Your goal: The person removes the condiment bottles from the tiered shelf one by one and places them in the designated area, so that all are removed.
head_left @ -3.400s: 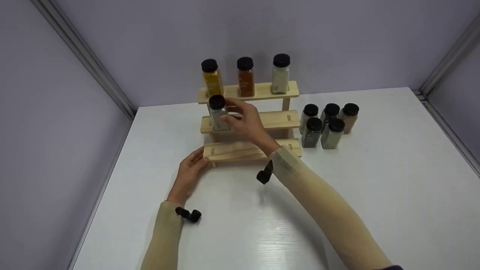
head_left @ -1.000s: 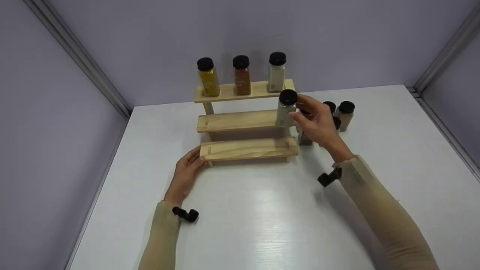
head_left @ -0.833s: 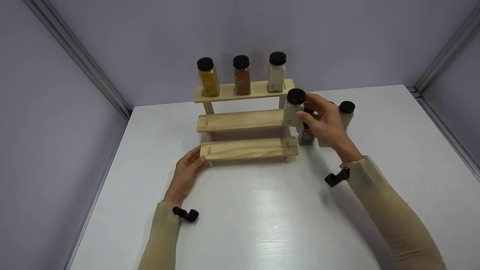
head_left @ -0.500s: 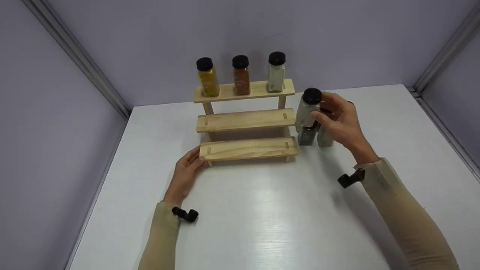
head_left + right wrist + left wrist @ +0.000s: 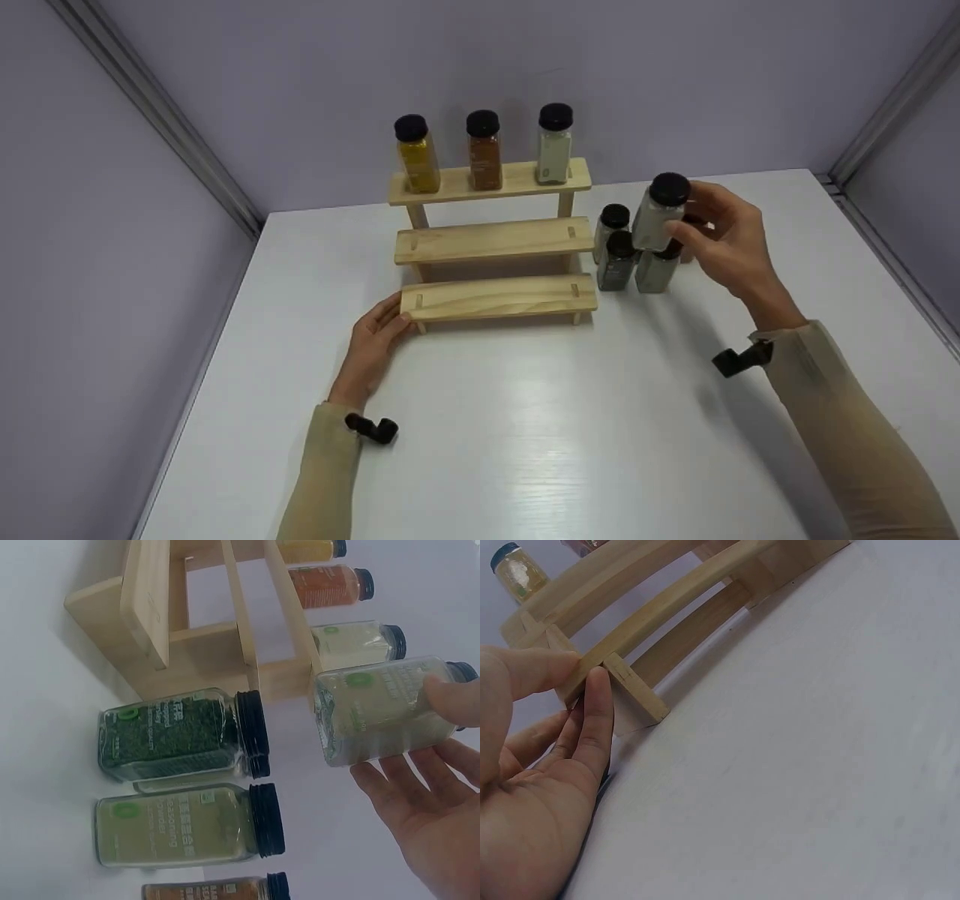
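My right hand (image 5: 731,244) grips a glass spice jar (image 5: 651,223) of pale powder with a black lid, thumb on the near side, fingers behind. The jar is raised over the group of jars right of the rack, slightly tilted; in the right wrist view, its label (image 5: 382,701) faces the camera. My left hand (image 5: 367,349) pinches the left end of the lowest step of a three-step wooden spice rack (image 5: 495,298). In the left wrist view, the thumb lies on the board (image 5: 660,607) and fingertips are beneath it.
On the top step stand a yellow jar (image 5: 420,165), a red-brown jar (image 5: 485,161) and a pale jar (image 5: 553,156). Right of the rack are a dark green herb jar (image 5: 616,271), a seasoning powder jar (image 5: 656,276) and others partly hidden. A wall rises behind the white table (image 5: 465,435).
My right hand has carried the pale jar from the left end of the middle step rightward, past the rack, to above the grouped jars. My left hand keeps its hold on the rack.
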### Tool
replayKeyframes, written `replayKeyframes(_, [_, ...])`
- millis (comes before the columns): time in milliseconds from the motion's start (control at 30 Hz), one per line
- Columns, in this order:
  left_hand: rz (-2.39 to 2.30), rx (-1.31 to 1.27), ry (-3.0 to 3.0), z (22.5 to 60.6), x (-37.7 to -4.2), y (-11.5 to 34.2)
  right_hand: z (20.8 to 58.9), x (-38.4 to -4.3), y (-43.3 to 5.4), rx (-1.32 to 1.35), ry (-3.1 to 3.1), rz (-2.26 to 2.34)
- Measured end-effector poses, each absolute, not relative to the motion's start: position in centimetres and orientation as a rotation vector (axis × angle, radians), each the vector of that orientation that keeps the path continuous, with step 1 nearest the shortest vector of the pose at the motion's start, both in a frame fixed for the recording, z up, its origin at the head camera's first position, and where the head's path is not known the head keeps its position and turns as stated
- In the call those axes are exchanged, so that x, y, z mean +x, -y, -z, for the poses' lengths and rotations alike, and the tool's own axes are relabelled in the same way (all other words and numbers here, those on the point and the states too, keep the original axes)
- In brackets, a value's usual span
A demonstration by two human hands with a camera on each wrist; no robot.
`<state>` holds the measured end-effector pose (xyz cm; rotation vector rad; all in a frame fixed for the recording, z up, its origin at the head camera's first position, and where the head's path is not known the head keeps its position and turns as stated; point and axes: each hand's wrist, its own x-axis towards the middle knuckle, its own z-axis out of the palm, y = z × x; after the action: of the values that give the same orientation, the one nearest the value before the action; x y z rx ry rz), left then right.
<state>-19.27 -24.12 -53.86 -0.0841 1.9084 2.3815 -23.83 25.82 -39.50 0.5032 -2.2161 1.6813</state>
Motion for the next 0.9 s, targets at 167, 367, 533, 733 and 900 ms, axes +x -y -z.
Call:
replayKeyframes(167, [-2.381,-0.091,-1.906,54.0,-19.3,24.1,39.5,-23.8,-27.2,0.492,2.183,-1.712])
replayKeyframes(367, [-2.377,-0.078,-1.915,54.0,-19.3,24.2,39.6,-23.8,-28.5,0.458,2.185,-1.686])
replayKeyframes(533, [-2.371,-0.062,-1.926,53.9,-19.3,24.2,39.6,-23.8,-29.1,0.441,2.185,-1.703])
replayKeyframes(733, [-2.363,-0.052,-1.936,53.9,-19.3,24.3,40.0,-23.8,-29.9,0.472,2.117,-1.783])
replayKeyframes(900, [-2.369,-0.054,-1.911,53.9,-19.2,24.3,40.4,-23.8,-30.6,0.478,2.093,-1.781])
